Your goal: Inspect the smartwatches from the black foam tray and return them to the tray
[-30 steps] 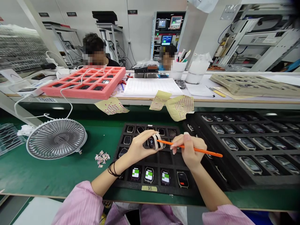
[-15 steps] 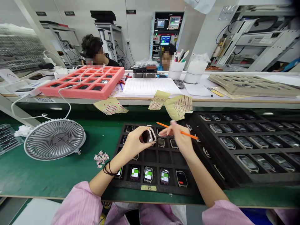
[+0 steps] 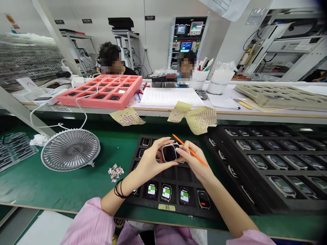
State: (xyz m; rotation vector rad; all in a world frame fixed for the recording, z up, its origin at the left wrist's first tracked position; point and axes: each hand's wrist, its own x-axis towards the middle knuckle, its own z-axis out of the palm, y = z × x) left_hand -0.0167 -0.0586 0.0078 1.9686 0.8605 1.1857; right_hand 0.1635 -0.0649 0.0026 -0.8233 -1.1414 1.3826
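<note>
My left hand (image 3: pixel 150 158) has its thumb and fingers closed around the edges of a dark-screened smartwatch case (image 3: pixel 169 153), raised above a black foam tray (image 3: pixel 163 175). My right hand (image 3: pixel 195 156) has an orange pointed stick (image 3: pixel 190 149) tucked across its fingers. Its thumb and fingertips meet the right edge of the watch case. Another watch face shows partly behind the held one; I cannot tell whether it is held too. In the tray's front row lie several watches with lit screens, such as one with a green-and-white display (image 3: pixel 166 193).
On the right, stacked black trays (image 3: pixel 255 177) hold several watches. A grey fan (image 3: pixel 71 149) and a small pile of tiny parts (image 3: pixel 115 172) are to the left. The shelf ahead bears a pink foam tray (image 3: pixel 125 98), papers (image 3: pixel 171 97) and a pen cup (image 3: pixel 198 80). Two people sit beyond.
My right hand has come left to meet the watch case. My left hand has turned the case so its screen faces me. The view has shifted slightly left.
</note>
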